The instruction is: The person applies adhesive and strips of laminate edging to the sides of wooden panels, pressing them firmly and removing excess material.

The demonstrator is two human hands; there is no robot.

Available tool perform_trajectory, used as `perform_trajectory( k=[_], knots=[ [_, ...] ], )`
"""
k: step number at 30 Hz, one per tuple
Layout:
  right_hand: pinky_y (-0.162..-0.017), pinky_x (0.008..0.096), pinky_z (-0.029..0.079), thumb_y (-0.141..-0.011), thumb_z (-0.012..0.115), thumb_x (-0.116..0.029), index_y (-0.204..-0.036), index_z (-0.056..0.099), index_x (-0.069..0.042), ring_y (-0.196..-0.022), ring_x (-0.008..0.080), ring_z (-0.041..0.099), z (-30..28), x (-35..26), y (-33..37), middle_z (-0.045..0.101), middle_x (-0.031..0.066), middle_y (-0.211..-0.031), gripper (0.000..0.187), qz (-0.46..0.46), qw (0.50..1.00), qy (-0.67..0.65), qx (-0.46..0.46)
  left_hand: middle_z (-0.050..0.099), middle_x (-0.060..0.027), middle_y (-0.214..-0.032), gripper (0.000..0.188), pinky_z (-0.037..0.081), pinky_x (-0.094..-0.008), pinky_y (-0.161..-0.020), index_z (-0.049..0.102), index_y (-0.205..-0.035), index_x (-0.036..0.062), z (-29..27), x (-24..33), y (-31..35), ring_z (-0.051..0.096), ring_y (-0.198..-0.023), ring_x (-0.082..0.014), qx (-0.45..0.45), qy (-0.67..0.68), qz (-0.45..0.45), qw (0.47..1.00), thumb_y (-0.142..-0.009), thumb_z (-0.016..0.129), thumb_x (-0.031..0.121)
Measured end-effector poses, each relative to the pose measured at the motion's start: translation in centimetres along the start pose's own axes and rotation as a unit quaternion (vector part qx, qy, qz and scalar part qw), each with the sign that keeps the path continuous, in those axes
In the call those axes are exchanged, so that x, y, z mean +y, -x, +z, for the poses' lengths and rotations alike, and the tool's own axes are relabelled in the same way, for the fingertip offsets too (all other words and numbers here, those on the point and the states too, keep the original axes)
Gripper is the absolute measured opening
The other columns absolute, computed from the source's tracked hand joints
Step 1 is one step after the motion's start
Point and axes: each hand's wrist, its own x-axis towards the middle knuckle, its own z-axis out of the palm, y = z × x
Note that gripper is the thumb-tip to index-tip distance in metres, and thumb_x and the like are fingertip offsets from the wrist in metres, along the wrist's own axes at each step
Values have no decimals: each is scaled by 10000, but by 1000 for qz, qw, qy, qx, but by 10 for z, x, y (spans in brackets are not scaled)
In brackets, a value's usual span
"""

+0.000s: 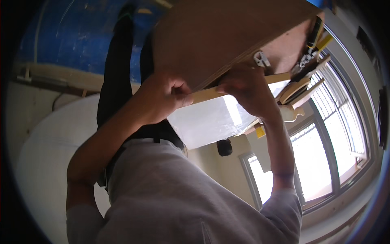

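Observation:
A pale, narrow wooden strip runs between my hands, along the edge of a glossy white sheet. My left hand is closed, its thumb and curled fingers pinching the strip at its left end. Farther right, my right hand wraps over the strip with its thumb toward the left; some of its fingertips are hidden. Beyond both hands lies a large brown board. A metal tool with a rounded head rests just past my right hand.
Hand tools with yellow and dark handles lie at the far right, near curved wooden pieces. A blue surface spreads at the upper left. Barred windows stand at the right. A dark rounded shape shows beyond the white sheet.

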Motion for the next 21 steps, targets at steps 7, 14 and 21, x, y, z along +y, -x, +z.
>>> perform_trajectory(
  k=[7,14,21],
  knots=[
    [-1092,488,383,-837,816,-127,-1107,750,-110,-1176,282,646,1,1,49,733,47,-1081,278,-60,967,140,203,705,-160,-1107,289,541,-344,-800,698,-1181,5,26,2,14,692,-901,-238,111,-162,223,955,-902,746,63],
    [-1142,486,421,-938,771,-212,-1446,530,-22,-1340,387,543,-11,99,91,546,207,-1436,594,69,846,30,529,702,-158,-1096,290,518,-438,-852,700,-1153,-27,60,4,22,658,-938,-363,226,-362,328,843,-878,773,28],
    [-1173,502,382,-829,877,-404,-1595,264,-9,-1409,421,429,9,97,66,412,291,-1498,1058,153,833,-112,520,675,-123,-1076,283,504,-429,-845,686,-1180,-6,68,-4,21,653,-908,-312,258,-447,359,778,-911,736,70]
  ],
)
